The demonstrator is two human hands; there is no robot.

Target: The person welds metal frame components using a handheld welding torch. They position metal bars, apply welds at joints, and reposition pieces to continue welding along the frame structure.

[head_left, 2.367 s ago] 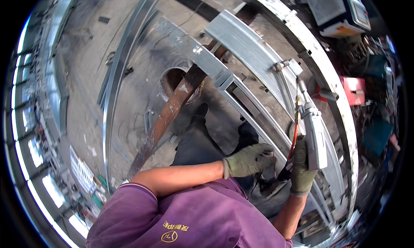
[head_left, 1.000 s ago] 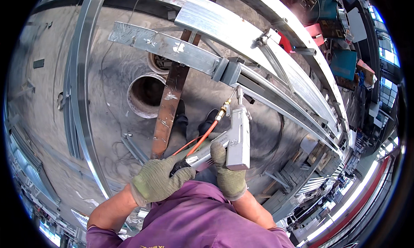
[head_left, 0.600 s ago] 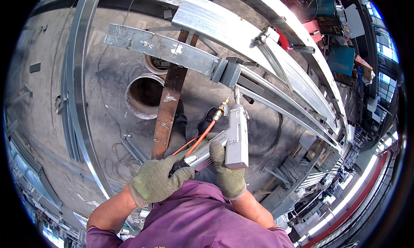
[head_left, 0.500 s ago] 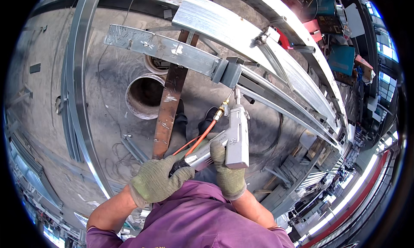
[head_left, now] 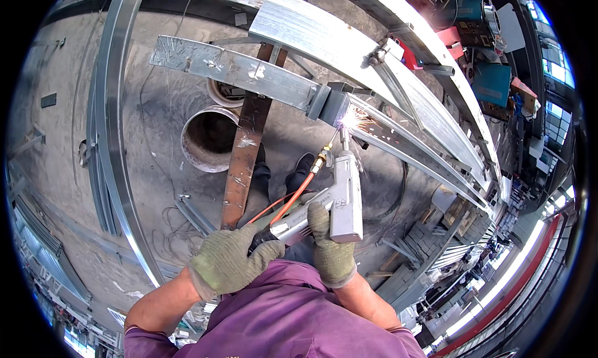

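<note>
Both my hands wear green knit work gloves. They hold a silver welding gun (head_left: 347,202) across my lap. My left hand (head_left: 227,261) is closed round its dark rear handle end. My right hand (head_left: 332,252) wraps its body, thumb up beside the grey casing. A brass wire-feed fitting (head_left: 320,161) with an orange hose (head_left: 298,193) runs along the gun toward the nozzle (head_left: 345,139). The nozzle is at the end of a galvanised square tube (head_left: 246,71), by a short box-shaped piece (head_left: 334,107). Bright sparks (head_left: 355,117) fly there and hide the exact contact.
A rusty steel bar (head_left: 240,165) runs beneath the tube, beside my feet. A round open bucket (head_left: 208,139) stands left of it. Wide silver beams (head_left: 317,31) arch across the far side. A long steel profile (head_left: 111,109) stretches along the left. Stacked grey pieces (head_left: 414,280) lie at right.
Sparks and a bright glow have appeared at the nozzle tip, where none showed before. The gun and both hands have shifted slightly to the right.
</note>
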